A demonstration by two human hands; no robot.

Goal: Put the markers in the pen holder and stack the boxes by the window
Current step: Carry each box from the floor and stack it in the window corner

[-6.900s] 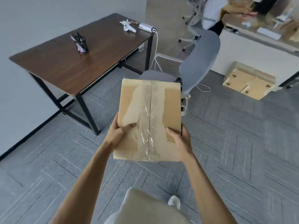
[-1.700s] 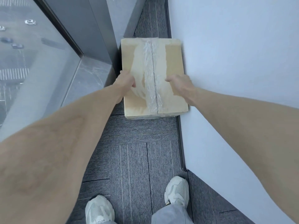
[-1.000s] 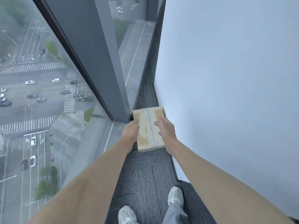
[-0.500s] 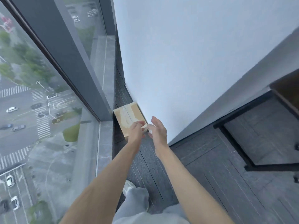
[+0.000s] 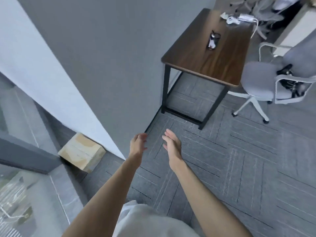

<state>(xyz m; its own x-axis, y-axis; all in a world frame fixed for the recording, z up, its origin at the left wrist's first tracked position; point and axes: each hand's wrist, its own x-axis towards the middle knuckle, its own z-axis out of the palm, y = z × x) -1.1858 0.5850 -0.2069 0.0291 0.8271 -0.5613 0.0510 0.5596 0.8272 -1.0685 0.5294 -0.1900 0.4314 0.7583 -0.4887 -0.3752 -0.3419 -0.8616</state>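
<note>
Grey carpet (image 5: 222, 159) lay open ahead of me, edged by the wall (image 5: 102, 65) on the left, with the desk (image 5: 213, 53) and chair (image 5: 263, 82) farther on. My left hand (image 5: 137, 144) and right hand (image 5: 171, 144) hung above it, fingers loose, holding nothing. Half a second before they had been on the box (image 5: 82, 151), which now sat on the floor against the wall's end, beside the window frame (image 5: 25, 156). The pen holder (image 5: 213, 40) (blurred, contents unreadable) stood mid-desk, nearer the wall-side edge.

both arms outstretched, left hand (image 5: 138, 144) and right hand (image 5: 171, 142) empty.
</note>
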